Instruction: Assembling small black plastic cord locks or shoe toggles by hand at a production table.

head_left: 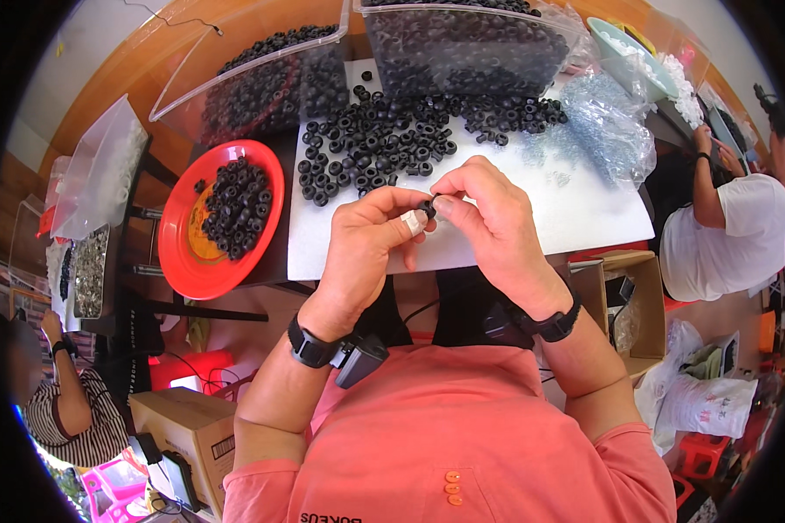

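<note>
Over the near edge of a white board (576, 222), my two hands meet at the fingertips. My left hand (366, 248), with white tape round one digit, pinches a small black ring-shaped part (426, 207). The thumb and forefinger of my right hand (494, 218) close on the same spot; whether a second tiny piece is between them is hidden. Beyond my hands lies a loose pile of black ring-shaped parts (384, 144). More of them fill one side of a red plate (176, 257) at my left.
Clear plastic bins (262, 87) of black parts stand at the back. A clear bag (615, 122) of small transparent pieces lies at the right rear, near a pale green bowl (632, 57). Cardboard boxes (645, 336) flank me below. Other people (728, 218) sit on both sides.
</note>
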`<control>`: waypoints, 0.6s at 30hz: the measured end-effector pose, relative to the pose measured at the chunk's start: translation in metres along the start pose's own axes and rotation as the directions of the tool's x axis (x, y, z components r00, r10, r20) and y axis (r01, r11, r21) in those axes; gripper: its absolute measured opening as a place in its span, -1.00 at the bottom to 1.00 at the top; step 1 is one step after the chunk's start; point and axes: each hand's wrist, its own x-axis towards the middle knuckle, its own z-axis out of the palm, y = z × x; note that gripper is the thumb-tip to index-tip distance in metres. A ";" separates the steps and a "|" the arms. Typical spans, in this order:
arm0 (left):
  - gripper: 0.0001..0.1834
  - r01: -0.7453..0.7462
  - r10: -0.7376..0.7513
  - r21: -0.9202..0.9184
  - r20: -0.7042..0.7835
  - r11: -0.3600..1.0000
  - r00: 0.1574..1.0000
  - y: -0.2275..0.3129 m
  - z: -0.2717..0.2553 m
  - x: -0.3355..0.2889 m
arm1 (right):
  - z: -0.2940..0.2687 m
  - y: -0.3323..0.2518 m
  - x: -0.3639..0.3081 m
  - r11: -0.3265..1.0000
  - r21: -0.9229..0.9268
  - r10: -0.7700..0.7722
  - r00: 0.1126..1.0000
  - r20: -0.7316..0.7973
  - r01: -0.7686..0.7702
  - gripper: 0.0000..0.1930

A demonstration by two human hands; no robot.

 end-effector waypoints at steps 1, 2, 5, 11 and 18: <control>-0.81 -0.004 0.004 -0.008 -0.009 1.000 1.000 0.000 0.000 0.000 | 0.002 0.001 0.000 1.000 0.019 0.012 1.000 0.006 -0.012 -0.87; -0.81 -0.005 0.005 -0.009 -0.012 1.000 1.000 0.001 0.001 0.000 | 0.003 0.001 -0.001 1.000 0.020 0.010 1.000 0.009 -0.011 -0.87; -0.81 0.002 -0.002 -0.015 -0.031 1.000 1.000 0.000 0.001 0.001 | 0.009 0.002 -0.003 0.990 0.136 0.040 0.999 -0.019 -0.037 -0.89; -0.84 -0.018 0.014 -0.065 -0.060 0.998 0.998 -0.002 0.002 0.000 | 0.030 0.002 -0.012 0.982 0.183 0.088 0.982 -0.167 -0.056 -0.93; -0.86 -0.018 0.013 -0.048 -0.103 0.999 0.995 -0.002 0.004 -0.002 | 0.009 -0.001 -0.004 0.994 -0.015 -0.107 0.994 -0.039 0.106 -0.83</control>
